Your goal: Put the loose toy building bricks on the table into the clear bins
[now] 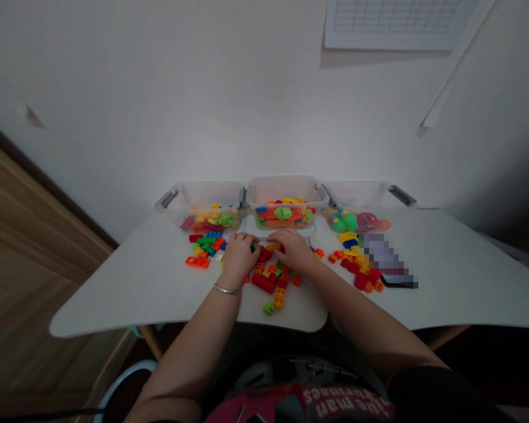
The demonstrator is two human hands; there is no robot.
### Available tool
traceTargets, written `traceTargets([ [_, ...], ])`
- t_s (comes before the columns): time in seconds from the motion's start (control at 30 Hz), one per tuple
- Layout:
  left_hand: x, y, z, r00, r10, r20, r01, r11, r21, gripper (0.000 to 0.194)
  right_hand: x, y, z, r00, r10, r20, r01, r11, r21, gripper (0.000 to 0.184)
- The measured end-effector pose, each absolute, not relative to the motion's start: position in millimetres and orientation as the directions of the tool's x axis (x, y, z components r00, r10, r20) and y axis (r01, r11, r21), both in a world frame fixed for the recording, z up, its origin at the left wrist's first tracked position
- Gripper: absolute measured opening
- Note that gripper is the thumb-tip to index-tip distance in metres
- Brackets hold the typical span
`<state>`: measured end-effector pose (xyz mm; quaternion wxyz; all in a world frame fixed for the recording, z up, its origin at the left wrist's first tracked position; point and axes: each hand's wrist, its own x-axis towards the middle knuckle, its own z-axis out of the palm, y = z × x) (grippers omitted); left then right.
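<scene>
My left hand [239,254] and my right hand [292,247] rest close together on the white table [445,276], both curled over a pile of coloured plastic building bricks [271,276]. The fingers of each hand are bent down onto red and orange bricks between them. What each hand grips is hidden under the knuckles. A silver bangle [226,289] circles my left wrist. A lone green brick [268,307] lies near the table's front edge.
Three clear plastic bins stand along the wall: left bin [205,205], middle bin [286,202] and right bin [361,205] with round toys. Loose bricks lie at left [205,247] and right [357,267]. A dark phone [399,281] lies at right.
</scene>
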<state>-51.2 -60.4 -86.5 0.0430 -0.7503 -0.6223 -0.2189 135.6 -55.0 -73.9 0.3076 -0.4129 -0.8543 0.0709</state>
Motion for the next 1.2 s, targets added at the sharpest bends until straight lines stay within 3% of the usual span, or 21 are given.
traceTargets([
  [0.23, -52, -59, -88, 0.132, 0.911, 0.391, 0.949, -0.230, 0.217, 0.023, 133, -54, -80, -0.503, 0.803, 0.320, 0.786, 0.579, -0.217, 0.028],
  [0.47, -52, -60, -87, 0.129, 0.920, 0.370, 0.949, -0.222, 0.222, 0.023, 137, -53, -84, -0.405, 0.856, 0.322, 0.841, 0.487, -0.235, 0.033],
  [0.83, -51, -60, -87, 0.131, 0.915, 0.382, 0.945, -0.232, 0.231, 0.022, 139, -50, -89, -0.389, 0.854, 0.345, 0.844, 0.481, -0.238, 0.027],
  [1.0, -51, -60, -88, 0.132, 0.915, 0.380, 0.947, -0.230, 0.225, 0.024, 140, -52, -90, -0.314, 0.852, 0.418, 0.840, 0.455, -0.296, 0.021],
  [1.2, -51, -60, -88, 0.136, 0.910, 0.392, 0.947, -0.235, 0.219, 0.024, 143, -56, -94, -0.160, 0.766, 0.623, 0.732, 0.515, -0.446, 0.018],
])
